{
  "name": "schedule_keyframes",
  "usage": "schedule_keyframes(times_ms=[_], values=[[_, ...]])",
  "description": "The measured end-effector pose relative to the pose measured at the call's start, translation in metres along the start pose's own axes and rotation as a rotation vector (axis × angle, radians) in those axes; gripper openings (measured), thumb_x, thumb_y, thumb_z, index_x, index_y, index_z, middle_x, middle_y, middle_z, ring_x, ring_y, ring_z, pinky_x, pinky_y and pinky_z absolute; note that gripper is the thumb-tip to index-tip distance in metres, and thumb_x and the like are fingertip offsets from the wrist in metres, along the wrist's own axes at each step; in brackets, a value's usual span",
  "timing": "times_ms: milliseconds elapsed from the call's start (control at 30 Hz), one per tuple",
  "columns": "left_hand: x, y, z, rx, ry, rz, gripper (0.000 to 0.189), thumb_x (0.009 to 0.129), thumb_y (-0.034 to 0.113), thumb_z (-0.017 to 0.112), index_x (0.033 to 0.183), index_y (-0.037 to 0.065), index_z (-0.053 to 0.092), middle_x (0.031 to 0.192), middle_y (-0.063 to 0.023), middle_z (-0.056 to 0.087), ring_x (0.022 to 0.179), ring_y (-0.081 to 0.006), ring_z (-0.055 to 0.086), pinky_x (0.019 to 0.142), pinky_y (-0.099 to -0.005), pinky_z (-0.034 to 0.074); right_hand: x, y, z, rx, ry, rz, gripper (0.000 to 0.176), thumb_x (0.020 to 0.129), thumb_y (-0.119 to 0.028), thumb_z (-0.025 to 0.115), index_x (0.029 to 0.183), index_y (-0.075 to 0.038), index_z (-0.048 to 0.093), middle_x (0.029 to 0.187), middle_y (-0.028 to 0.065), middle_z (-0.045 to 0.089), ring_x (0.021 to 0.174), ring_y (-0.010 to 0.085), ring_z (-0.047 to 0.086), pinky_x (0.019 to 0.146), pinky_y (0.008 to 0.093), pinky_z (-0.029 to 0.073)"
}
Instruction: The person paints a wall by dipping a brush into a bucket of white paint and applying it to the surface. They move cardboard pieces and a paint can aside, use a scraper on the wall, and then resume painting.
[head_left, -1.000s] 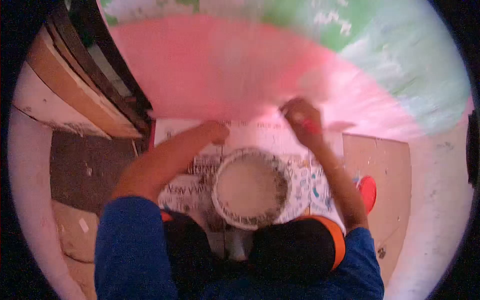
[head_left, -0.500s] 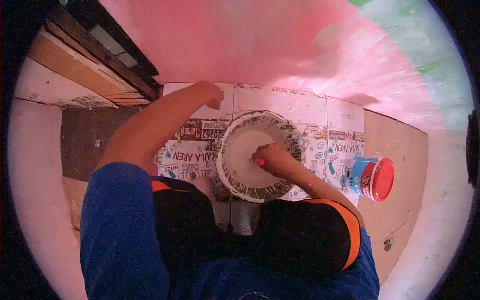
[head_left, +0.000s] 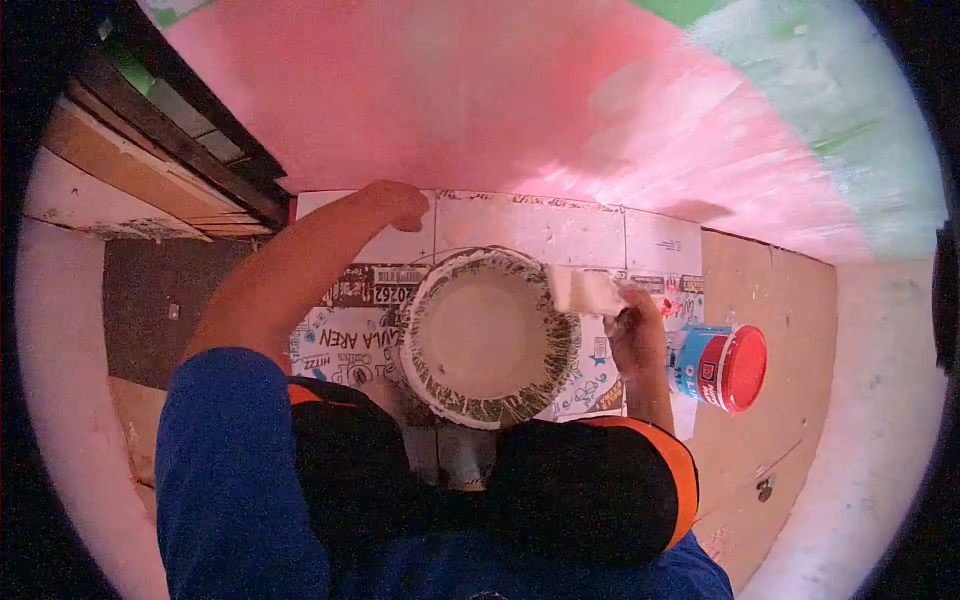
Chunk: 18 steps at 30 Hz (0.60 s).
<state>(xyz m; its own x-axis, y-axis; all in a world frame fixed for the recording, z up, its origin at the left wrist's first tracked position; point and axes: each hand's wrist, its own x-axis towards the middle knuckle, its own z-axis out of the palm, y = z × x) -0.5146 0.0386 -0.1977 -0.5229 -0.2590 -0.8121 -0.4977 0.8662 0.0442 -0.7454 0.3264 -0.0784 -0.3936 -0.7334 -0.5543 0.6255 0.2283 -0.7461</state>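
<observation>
A round bucket with pale paint inside stands in front of me, its inner wall streaked and its rim coated. Just right of its rim, my right hand is closed on a wide brush whose pale head points left over the bucket's edge. My left hand is held up beyond the bucket's upper left, near the foot of the wall. Its fingers look curled, but whether anything is in them is hidden.
Printed flattened cardboard lies under the bucket. A blue and red tub with a red lid rests at the right. The pink and green wall rises ahead. Boards lean at the upper left.
My right hand has come up out of the bucket and moved right, and the brush now shows in it. The view has shifted slightly; my left hand keeps about the same pose.
</observation>
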Motion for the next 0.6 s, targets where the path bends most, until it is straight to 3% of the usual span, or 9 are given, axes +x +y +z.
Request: schedule_keyframes(times_ms=[67, 133, 167, 233, 333, 400, 467, 567, 600], values=[[0.012, 0.004, -0.003, 0.037, -0.051, 0.028, 0.035, 0.072, 0.026, 0.049, 0.099, 0.005, 0.056, 0.095, -0.0177, 0.058, 0.089, -0.0311, 0.056, 0.076, -0.0435, 0.044, 0.002, -0.005, -0.001, 0.033, 0.01, -0.064, 0.019, 0.075, -0.015, 0.054, 0.09, -0.004, 0.052, 0.081, 0.0048, 0.055, 0.073, 0.0142, 0.055, 0.061, 0.0266, 0.046], [-0.001, 0.019, -0.005, -0.01, 0.275, 0.059, 0.027, 0.068, 0.021, 0.051, 0.084, 0.003, 0.063, 0.086, -0.0168, 0.06, 0.081, -0.028, 0.058, 0.069, -0.0408, 0.046, -0.001, -0.017, 0.016, -0.013, 0.032, -0.162, 0.019, 0.075, -0.012, 0.054, 0.092, -0.004, 0.052, 0.086, 0.0048, 0.054, 0.078, 0.0144, 0.054, 0.062, 0.0267, 0.046], [0.0, 0.021, -0.011, -0.01, 0.289, 0.055, 0.027, 0.068, 0.021, 0.051, 0.084, 0.003, 0.063, 0.086, -0.0168, 0.06, 0.081, -0.028, 0.058, 0.069, -0.0408, 0.046, 0.0, -0.021, 0.022, -0.039, 0.043, -0.206, 0.02, 0.075, -0.01, 0.055, 0.093, -0.004, 0.052, 0.088, 0.0047, 0.054, 0.081, 0.0145, 0.053, 0.062, 0.0268, 0.046], [0.004, 0.027, -0.019, 0.041, 0.132, 0.034, 0.028, 0.068, 0.02, 0.051, 0.085, 0.002, 0.062, 0.086, -0.0161, 0.06, 0.08, -0.0282, 0.058, 0.069, -0.0403, 0.046, 0.004, -0.033, 0.037, -0.625, 0.059, -0.661, 0.02, 0.073, -0.008, 0.057, 0.092, -0.002, 0.055, 0.087, 0.0047, 0.055, 0.082, 0.0157, 0.055, 0.064, 0.0268, 0.047], [0.028, 0.015, -0.003, 0.011, 0.308, 0.073, 0.028, 0.065, 0.02, 0.052, 0.084, 0.001, 0.062, 0.084, -0.0156, 0.061, 0.078, -0.0282, 0.059, 0.067, -0.04, 0.046, 0.019, -0.069, 0.083, -0.759, -0.159, -0.9, 0.015, 0.072, -0.004, 0.06, 0.086, 0.0, 0.059, 0.087, 0.0055, 0.057, 0.083, 0.0159, 0.056, 0.066, 0.0263, 0.048], [0.026, 0.018, -0.001, -0.005, 0.301, 0.069, 0.028, 0.065, 0.019, 0.052, 0.084, 0.002, 0.063, 0.084, -0.0152, 0.061, 0.077, -0.0281, 0.059, 0.067, -0.0402, 0.046, 0.045, -0.081, 0.097, -1.288, -0.35, -1.684, 0.015, 0.067, -0.001, 0.067, 0.079, -0.009, 0.062, 0.078, 0.0082, 0.059, 0.072, 0.0192, 0.057, 0.063, 0.0279, 0.047], [0.025, 0.013, -0.008, -0.013, 0.294, 0.06, 0.028, 0.064, 0.019, 0.052, 0.084, 0.002, 0.063, 0.084, -0.0149, 0.061, 0.077, -0.0281, 0.059, 0.067, -0.0404, 0.046, 0.054, -0.111, 0.101, -1.224, -0.267, -1.837, 0.014, 0.067, -0.002, 0.067, 0.078, -0.008, 0.062, 0.077, 0.0085, 0.059, 0.07, 0.0192, 0.056, 0.061, 0.0274, 0.047], [0.019, 0.014, -0.011, 0.019, -0.042, 0.005, 0.035, 0.073, 0.029, 0.053, 0.096, 0.004, 0.054, 0.101, -0.0175, 0.055, 0.093, -0.0299, 0.054, 0.078, -0.0424, 0.044, 0.037, -0.145, 0.127, -0.918, -0.025, -2.104, 0.011, 0.069, -0.008, 0.066, 0.078, -0.004, 0.06, 0.08, 0.0078, 0.058, 0.072, 0.0168, 0.056, 0.06, 0.0269, 0.047], [-0.002, 0.024, -0.016, -0.001, 0.092, -0.007, 0.031, 0.069, 0.024, 0.053, 0.091, 0.003, 0.058, 0.095, -0.0158, 0.058, 0.087, -0.0284, 0.056, 0.074, -0.0416, 0.045, 0.032, -0.149, 0.131, -0.838, 0.03, -2.138, 0.012, 0.07, -0.009, 0.066, 0.079, -0.003, 0.059, 0.081, 0.0074, 0.058, 0.073, 0.016, 0.057, 0.061, 0.0269, 0.047]])
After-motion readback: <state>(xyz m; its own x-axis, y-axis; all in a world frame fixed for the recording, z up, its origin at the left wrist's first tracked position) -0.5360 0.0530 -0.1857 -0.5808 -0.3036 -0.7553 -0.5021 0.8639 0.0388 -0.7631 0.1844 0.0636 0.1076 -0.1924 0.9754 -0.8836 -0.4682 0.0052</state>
